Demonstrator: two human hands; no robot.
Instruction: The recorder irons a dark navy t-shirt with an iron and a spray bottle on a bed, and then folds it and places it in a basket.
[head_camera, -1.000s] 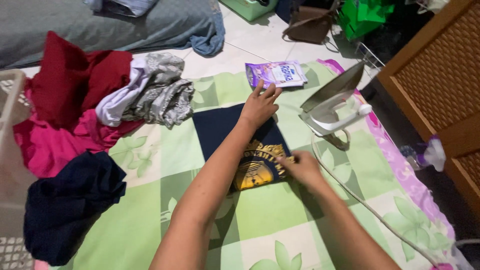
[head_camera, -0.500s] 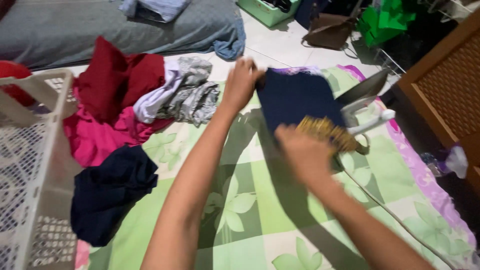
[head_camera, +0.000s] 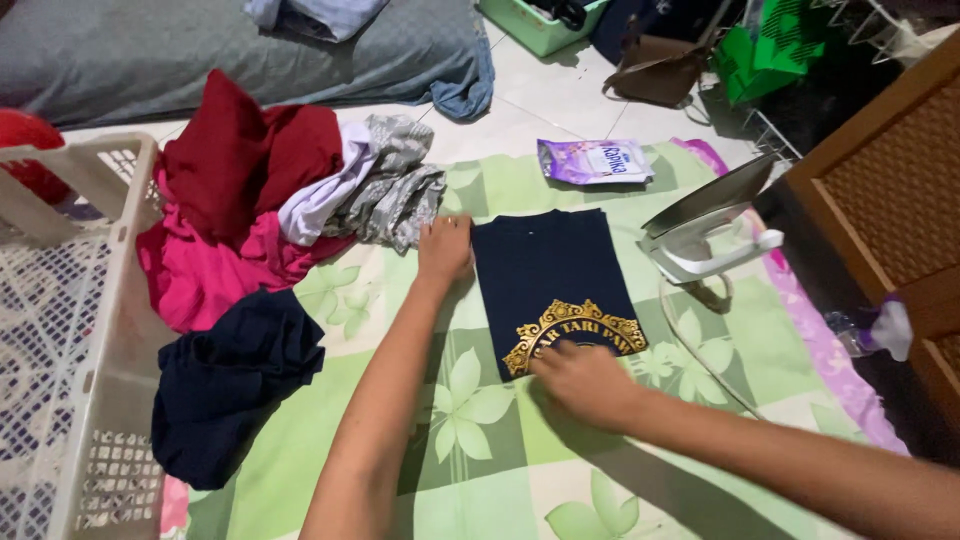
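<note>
Navy folded T-shirt with gold print lies flat at frame centre on the green leaf-pattern mat, left hand and right hand both open, pressing its edges; fold looks done, crumpled clothes pile upper left unfolded.

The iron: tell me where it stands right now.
In the head view the iron stands tipped up on its heel at the right of the green mat, just right of the folded navy shirt and below the purple packet.
</note>
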